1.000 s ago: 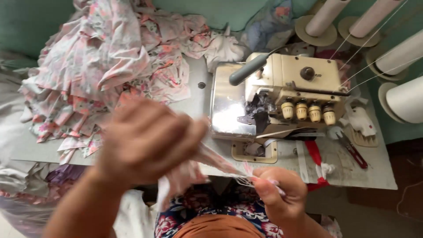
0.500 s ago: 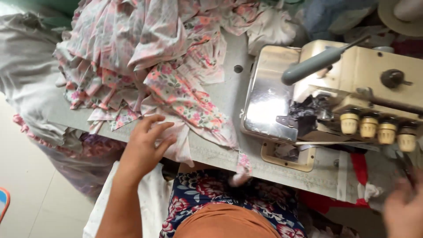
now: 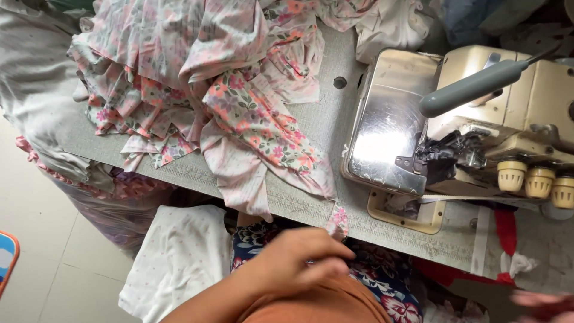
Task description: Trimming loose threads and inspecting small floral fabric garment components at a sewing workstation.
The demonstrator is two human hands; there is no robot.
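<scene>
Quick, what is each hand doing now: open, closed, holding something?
Left hand: fingers curled, low over the lap; a held thing cannot be told.
Right hand: blurred at the frame edge; cannot be told.

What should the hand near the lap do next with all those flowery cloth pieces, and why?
Probably reach up and take the nearest floral fabric strip, the one hanging over the table edge. The left hand sits low by the lap with nothing clearly in its grip, and the sewing machine plate looks bare of cloth.
</scene>
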